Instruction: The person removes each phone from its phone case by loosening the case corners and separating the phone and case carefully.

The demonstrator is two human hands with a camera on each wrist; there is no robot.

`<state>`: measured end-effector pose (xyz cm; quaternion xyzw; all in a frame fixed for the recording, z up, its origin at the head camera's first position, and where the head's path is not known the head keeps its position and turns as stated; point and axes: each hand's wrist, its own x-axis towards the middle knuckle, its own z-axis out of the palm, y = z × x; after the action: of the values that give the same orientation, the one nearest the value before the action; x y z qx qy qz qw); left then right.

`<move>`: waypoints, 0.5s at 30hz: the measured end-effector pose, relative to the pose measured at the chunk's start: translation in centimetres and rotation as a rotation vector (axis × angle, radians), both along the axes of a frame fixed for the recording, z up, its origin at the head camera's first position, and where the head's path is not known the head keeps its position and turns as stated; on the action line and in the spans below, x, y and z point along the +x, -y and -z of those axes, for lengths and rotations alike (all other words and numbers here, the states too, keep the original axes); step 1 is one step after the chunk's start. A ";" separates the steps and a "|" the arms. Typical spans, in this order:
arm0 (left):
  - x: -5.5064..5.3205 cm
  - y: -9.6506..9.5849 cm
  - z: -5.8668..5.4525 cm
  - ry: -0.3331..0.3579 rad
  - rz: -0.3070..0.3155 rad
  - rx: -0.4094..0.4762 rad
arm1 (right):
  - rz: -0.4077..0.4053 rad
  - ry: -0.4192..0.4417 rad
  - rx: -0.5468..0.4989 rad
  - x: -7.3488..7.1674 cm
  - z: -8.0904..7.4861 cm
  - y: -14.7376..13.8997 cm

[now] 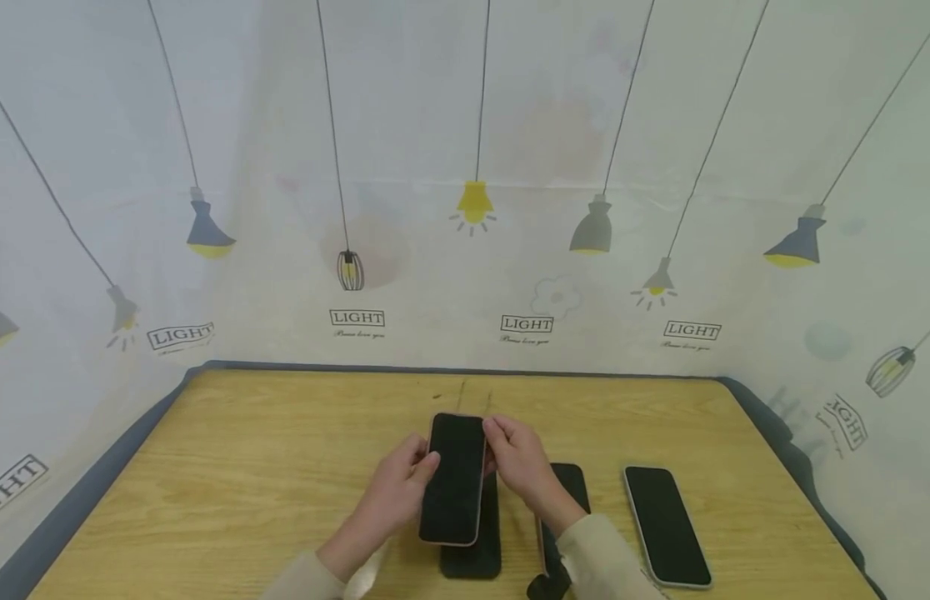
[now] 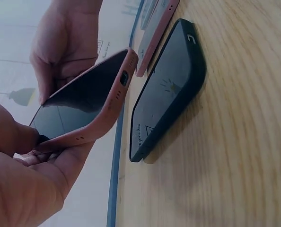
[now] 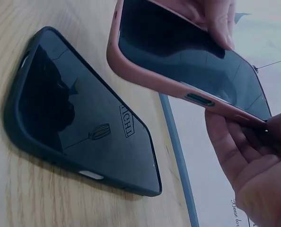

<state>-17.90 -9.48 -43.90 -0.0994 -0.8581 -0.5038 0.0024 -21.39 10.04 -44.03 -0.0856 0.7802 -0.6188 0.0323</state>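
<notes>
Both hands hold a smartphone (image 1: 453, 479) in a pink case, screen up and tilted, above the wooden table. My left hand (image 1: 397, 483) grips its left edge, thumb over the front and fingers underneath. At the upper right corner, my right hand (image 1: 519, 457) pinches the case's edge between thumb and fingers. The pink case wraps round the phone's sides, with a port opening in the left wrist view and a side cutout in the right wrist view. Below it a phone in a dark green case (image 3: 83, 113) lies face up on the table, partly covered in the head view.
A phone with a pinkish edge (image 1: 572, 482) lies partly behind the right forearm. Farther right is a white-edged phone (image 1: 667, 525). The wooden table (image 1: 247, 467) ends against a patterned curtain (image 1: 435, 292) with a dark blue border at the back and sides.
</notes>
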 end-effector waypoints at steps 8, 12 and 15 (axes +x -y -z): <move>0.1 0.4 0.6 0.047 0.066 0.075 | 0.088 -0.018 0.000 -0.2 0.0 0.1; 0.2 0.5 0.9 0.126 0.131 0.152 | 0.134 -0.024 0.007 -0.6 0.0 0.0; 0.4 0.5 1.1 0.140 0.159 0.195 | 0.144 -0.023 0.010 -0.9 -0.2 -0.2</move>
<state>-17.50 -10.03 -44.97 -0.1310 -0.7924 -0.5892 -0.0880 -22.27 10.24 -43.87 -0.0360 0.7879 -0.6144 -0.0207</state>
